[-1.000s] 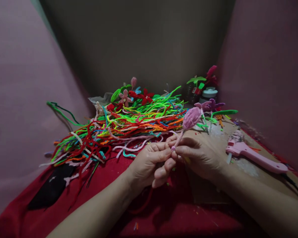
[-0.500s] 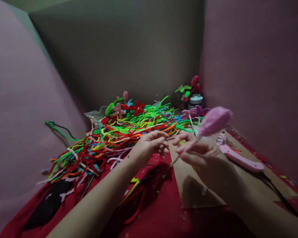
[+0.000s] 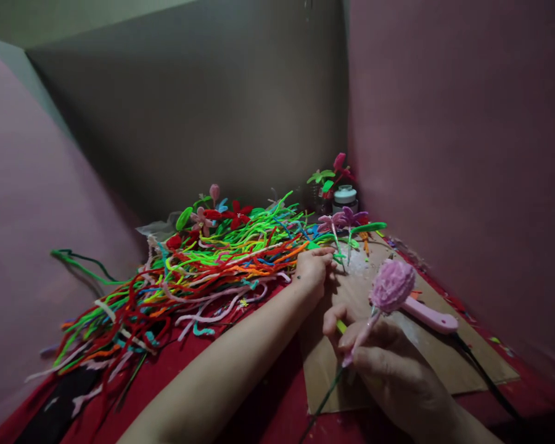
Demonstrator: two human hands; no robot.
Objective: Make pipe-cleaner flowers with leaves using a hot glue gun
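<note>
A fuzzy pink flower bud [image 3: 394, 285] made of pipe cleaner stands tilted above my right hand [image 3: 393, 364]. Thumb and fingers pinch its pink-wrapped stem, and a thin dark green stem end [image 3: 326, 394] runs down below them. Tucked in the same hand is something yellow [image 3: 341, 325], mostly hidden by the fingers. My left hand [image 3: 313, 270] reaches to the far left edge of the cardboard, fingers stretched out beside a green leaf [image 3: 313, 245] and the stems of finished flowers. Whether its fingertips touch them I cannot tell.
A large heap of coloured pipe cleaners [image 3: 231, 265] covers the left side of the red cloth. A pink-handled tool [image 3: 430, 314] with a black cord lies on the cardboard [image 3: 472, 364]. Pink and purple flowers [image 3: 342, 219] and a white-lidded jar [image 3: 345, 196] are at the back.
My left hand has moved away from the right hand, forward to the cardboard's far edge. My right hand has come lower and nearer with the flower. The view has shifted right.
</note>
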